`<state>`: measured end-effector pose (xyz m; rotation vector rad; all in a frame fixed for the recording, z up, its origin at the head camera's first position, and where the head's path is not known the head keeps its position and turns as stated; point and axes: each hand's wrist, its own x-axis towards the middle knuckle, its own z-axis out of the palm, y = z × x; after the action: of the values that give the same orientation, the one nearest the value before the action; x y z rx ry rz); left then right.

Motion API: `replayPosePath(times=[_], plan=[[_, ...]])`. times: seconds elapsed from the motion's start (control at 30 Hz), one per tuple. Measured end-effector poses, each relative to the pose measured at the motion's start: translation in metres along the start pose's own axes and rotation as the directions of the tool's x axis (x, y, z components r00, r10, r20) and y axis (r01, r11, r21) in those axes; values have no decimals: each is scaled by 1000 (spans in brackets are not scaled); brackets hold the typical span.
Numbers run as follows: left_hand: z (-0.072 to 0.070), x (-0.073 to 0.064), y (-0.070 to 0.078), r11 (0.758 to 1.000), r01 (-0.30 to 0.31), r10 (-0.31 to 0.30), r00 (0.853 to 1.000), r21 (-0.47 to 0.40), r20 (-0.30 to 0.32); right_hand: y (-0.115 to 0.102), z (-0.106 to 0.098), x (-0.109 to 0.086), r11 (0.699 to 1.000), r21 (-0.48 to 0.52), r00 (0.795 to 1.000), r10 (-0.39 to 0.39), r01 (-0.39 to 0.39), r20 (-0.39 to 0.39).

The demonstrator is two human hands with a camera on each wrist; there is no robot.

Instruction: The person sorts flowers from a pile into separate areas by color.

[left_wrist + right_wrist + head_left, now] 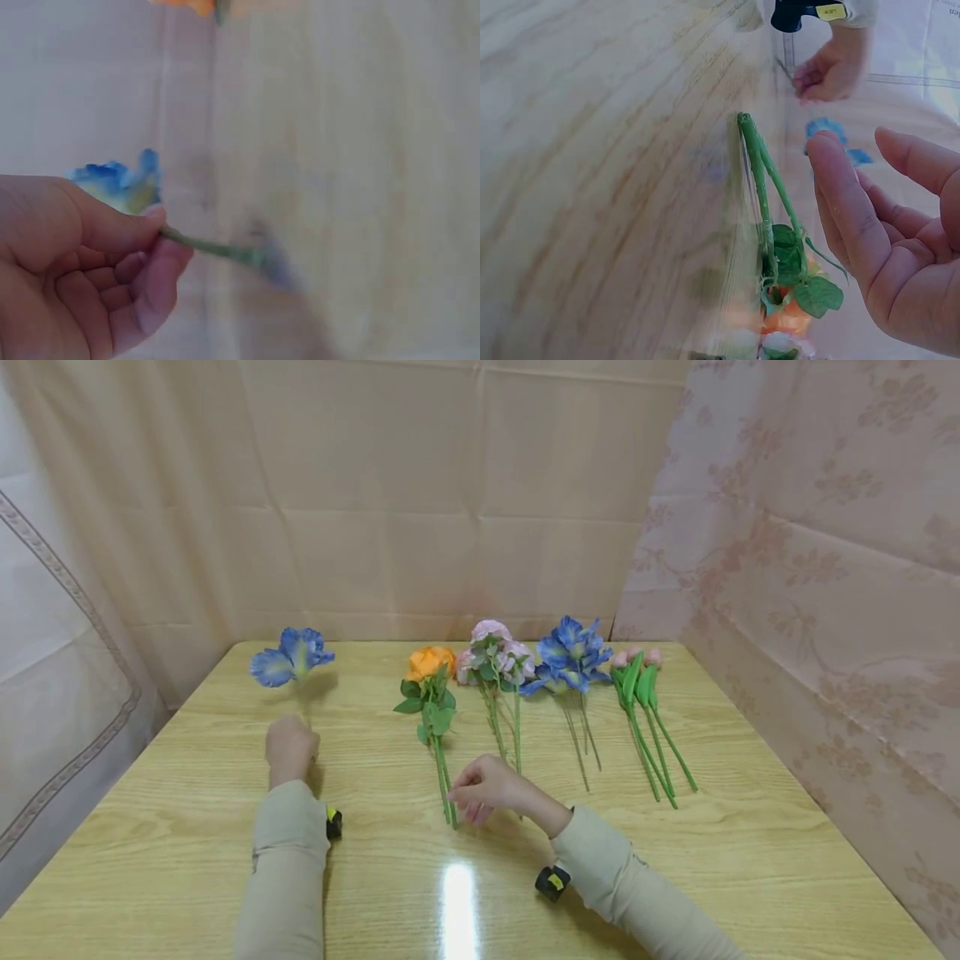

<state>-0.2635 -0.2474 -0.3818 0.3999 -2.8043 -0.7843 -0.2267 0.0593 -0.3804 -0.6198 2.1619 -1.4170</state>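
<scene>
My left hand (291, 750) pinches the stem (206, 245) of a blue artificial iris (291, 657) between thumb and fingers, over the left part of the table. The bloom points toward the back curtain, and a bit of the stem juts out past the fingers in the left wrist view. Beside the lower stems of the orange roses (430, 667), my right hand (491, 787) hovers with relaxed fingers and holds nothing. In the right wrist view its thumb and fingertips (829, 146) stand apart, close to the green stems (759, 169).
Right of the orange roses lie pink flowers (491, 647), then several blue irises (573, 652) and several pink tulips (637, 681) with green stems, in a row on the wooden table (390, 893). A beige curtain (435, 510) hangs behind, a patterned cloth (817, 577) on the right.
</scene>
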Motion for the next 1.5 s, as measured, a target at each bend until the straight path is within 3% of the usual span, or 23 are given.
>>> replayPosePath(times=[0.1, 0.23, 0.53, 0.77, 0.9, 1.07, 1.27, 1.5], plan=[[0, -2, 9, 998, -23, 21, 999, -61, -44, 0, -2, -1, 1000, -7, 1000, -5, 5, 1], [-1, -10, 23, 988, -21, 16, 999, -152, -34, 0, -4, -2, 1000, -22, 1000, -21, 21, 1], [0, -32, 64, 956, -88, 108, 993, -279, 57, -3, -6, 1, 997, -27, 998, -67, 66, -18], [1, -50, 95, 910, -140, 206, 970, -390, 133, -11, -8, 1, 995, -5, 991, -97, 97, -87], [6, -63, 113, 889, -199, 288, 943, -413, 166, -13, -7, 1, 985, 38, 974, -157, 166, -164], [14, -76, 133, 868, -275, 371, 912, -414, 173, -16, -6, -1, 962, 85, 933, -227, 260, -279], [25, -86, 145, 836, -324, 427, 891, -442, 155, -16, -6, -4, 943, 130, 904, -246, 307, -350], [32, -95, 155, 828, -356, 442, 890, -434, 113, -10, -7, -6, 938, 125, 894, -259, 322, -365]])
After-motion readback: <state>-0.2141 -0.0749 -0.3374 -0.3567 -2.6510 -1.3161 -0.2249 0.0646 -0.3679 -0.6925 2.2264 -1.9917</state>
